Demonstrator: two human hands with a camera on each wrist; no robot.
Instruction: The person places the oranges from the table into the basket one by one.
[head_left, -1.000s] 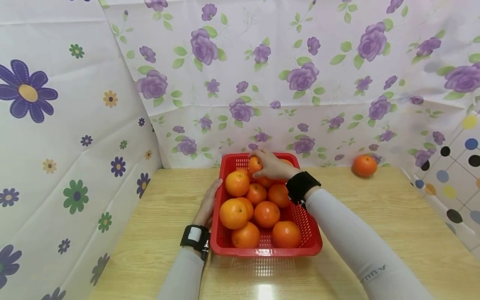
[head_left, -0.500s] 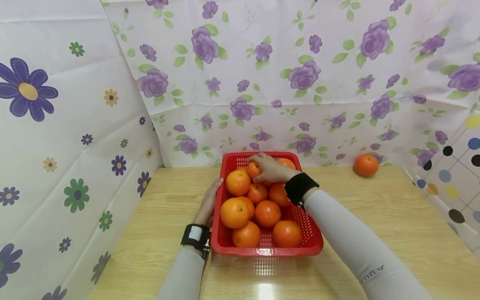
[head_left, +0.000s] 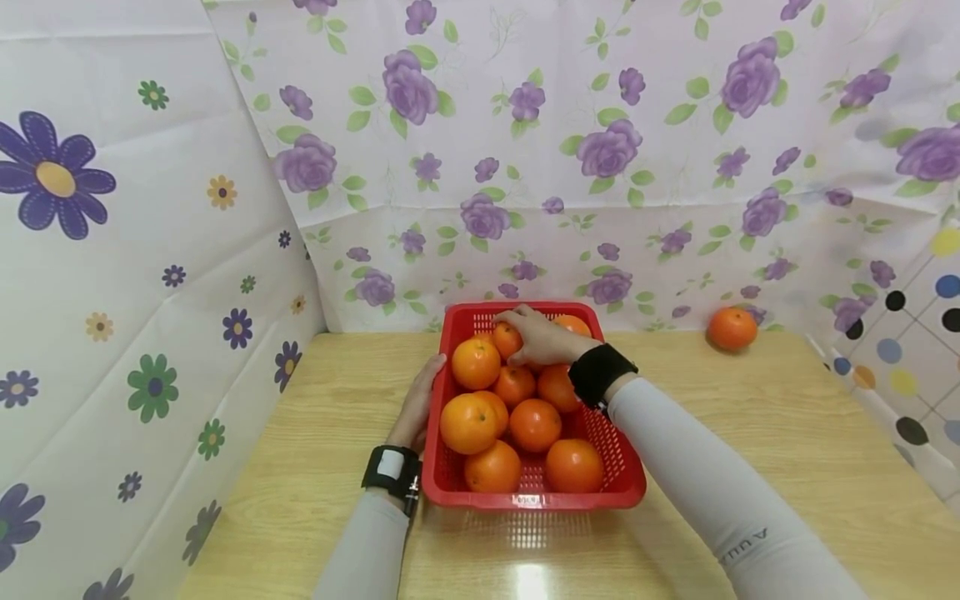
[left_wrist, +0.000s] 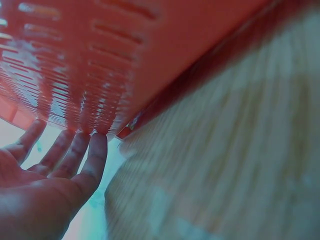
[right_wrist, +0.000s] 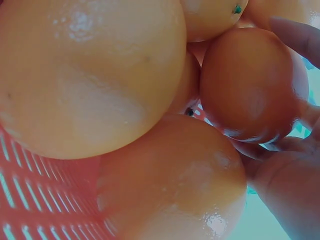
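Observation:
A red plastic basket [head_left: 534, 500] with slotted walls holds several oranges [head_left: 536, 425]. Near its far left corner, my right hand [head_left: 546, 337] grips a small orange [head_left: 507, 338] inside the basket. In the right wrist view the thumb and fingers curl round that same orange [right_wrist: 250, 85], with larger oranges [right_wrist: 90, 75] close beside it. My left hand [head_left: 416, 406] lies along the basket's left outer side. From the left wrist view, its straight fingers [left_wrist: 96, 156] touch the slotted wall [left_wrist: 70, 65].
One more orange [head_left: 732, 329] sits by itself on the wooden table [head_left: 750, 417], at the back right. Flower-patterned sheets [head_left: 480, 150] stand behind the table and along its left, and a dotted sheet [head_left: 900, 358] rises on the right.
My right hand keeps its grip on the small orange, which has shifted very slightly to the left. The left hand stays against the basket, which has hardly moved.

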